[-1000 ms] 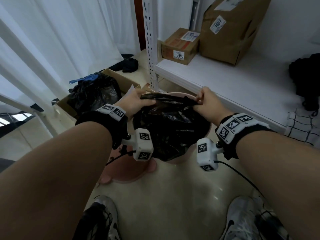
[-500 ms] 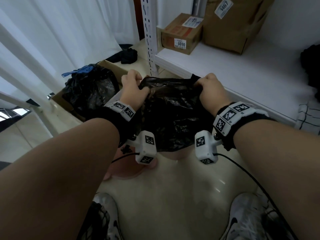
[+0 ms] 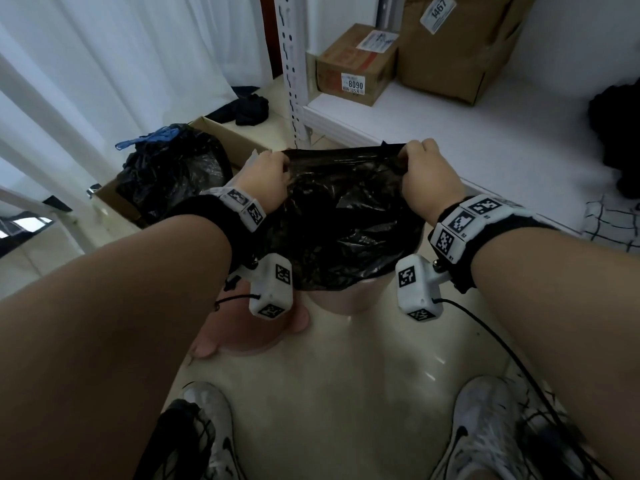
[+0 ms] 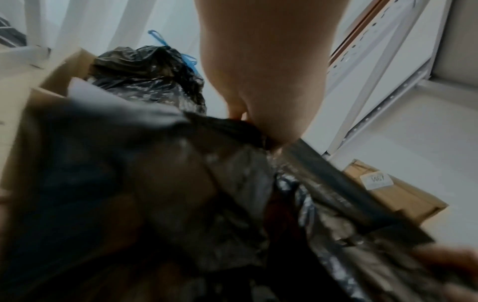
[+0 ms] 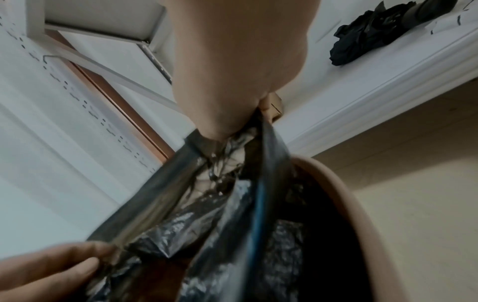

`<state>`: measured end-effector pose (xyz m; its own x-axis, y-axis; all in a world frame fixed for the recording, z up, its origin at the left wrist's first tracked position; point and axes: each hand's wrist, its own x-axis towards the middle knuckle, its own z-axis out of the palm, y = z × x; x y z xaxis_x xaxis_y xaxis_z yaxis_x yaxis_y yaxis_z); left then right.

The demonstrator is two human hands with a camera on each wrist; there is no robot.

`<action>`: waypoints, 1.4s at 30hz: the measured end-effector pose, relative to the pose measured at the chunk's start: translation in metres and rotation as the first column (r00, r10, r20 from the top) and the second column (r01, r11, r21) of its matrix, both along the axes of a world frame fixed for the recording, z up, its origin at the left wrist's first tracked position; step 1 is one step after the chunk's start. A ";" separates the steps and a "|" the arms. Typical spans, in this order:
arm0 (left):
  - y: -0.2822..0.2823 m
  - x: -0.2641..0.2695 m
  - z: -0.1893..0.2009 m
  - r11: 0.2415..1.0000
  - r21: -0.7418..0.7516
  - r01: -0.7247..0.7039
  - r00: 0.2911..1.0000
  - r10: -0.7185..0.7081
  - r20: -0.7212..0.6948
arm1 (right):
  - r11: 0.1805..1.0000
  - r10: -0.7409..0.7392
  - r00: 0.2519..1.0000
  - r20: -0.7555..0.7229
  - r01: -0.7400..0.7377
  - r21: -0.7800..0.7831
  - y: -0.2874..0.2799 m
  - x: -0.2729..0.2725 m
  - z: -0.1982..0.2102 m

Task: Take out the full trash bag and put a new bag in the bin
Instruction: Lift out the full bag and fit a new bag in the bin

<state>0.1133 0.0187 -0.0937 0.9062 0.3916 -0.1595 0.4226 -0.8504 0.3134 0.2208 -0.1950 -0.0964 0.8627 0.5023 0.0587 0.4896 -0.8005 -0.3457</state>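
Observation:
A black trash bag (image 3: 343, 216) hangs over the pink bin (image 3: 343, 301) on the floor, its top edge stretched taut between my two hands. My left hand (image 3: 268, 174) grips the bag's left corner; the wrist view shows the black plastic (image 4: 160, 194) bunched under my left hand (image 4: 258, 85). My right hand (image 3: 420, 168) grips the right corner, and in its wrist view the bag (image 5: 220, 214) drops from my right hand (image 5: 232, 81) into the bin's pink rim (image 5: 344, 204). A tied full black bag (image 3: 173, 171) with blue drawstrings sits in a cardboard box at left.
The pink bin lid (image 3: 249, 330) lies on the floor left of the bin. A white shelf (image 3: 467, 133) behind holds cardboard boxes (image 3: 356, 64) and dark cloth (image 3: 616, 133). White curtains hang at left. My shoes (image 3: 481, 431) stand on the tiled floor below.
Both hands have risen and moved apart, lifting the bag's top edge above the bin rim and pulling it taut.

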 end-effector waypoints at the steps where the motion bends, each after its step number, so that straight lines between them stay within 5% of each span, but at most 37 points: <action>1: 0.000 0.007 0.002 1.000 -0.019 -0.023 0.998 0.022 -0.055 | 1.000 -0.007 1.000 -0.022 0.007 -0.017 0.001 0.004 0.000; 10: -0.014 0.040 -0.007 0.974 -0.214 -0.075 0.964 0.015 -0.267 | 0.978 -0.054 0.942 -0.332 -0.017 -0.207 0.012 0.024 -0.019; 17: 0.002 0.032 -0.033 0.971 -0.178 -0.162 0.917 0.081 -0.390 | 0.959 -0.204 0.861 -0.466 0.079 -0.274 0.004 0.025 -0.029; 28: -0.008 -0.036 -0.025 0.932 -0.248 -0.266 0.890 0.139 -0.434 | 0.955 -0.227 0.681 -0.697 0.296 -0.022 -0.033 -0.030 -0.027; 31: -0.010 -0.046 -0.014 0.931 -0.254 -0.262 0.900 0.141 -0.413 | 0.925 -0.235 0.742 -0.627 0.369 0.090 -0.034 -0.030 -0.018; 37: -0.020 -0.049 -0.010 0.907 -0.344 -0.244 0.966 0.195 -0.169 | 0.871 -0.078 0.718 -0.691 0.386 0.303 -0.028 -0.034 -0.012; 40: -0.020 -0.050 -0.013 0.926 -0.340 -0.166 0.983 0.127 -0.135 | 0.980 -0.012 0.846 -0.532 0.116 0.161 -0.025 -0.038 -0.018; 42: -0.024 -0.054 -0.015 0.996 -0.086 -0.033 0.991 0.021 -0.134 | 0.994 0.079 0.961 -0.264 -0.098 -0.058 -0.025 -0.040 -0.021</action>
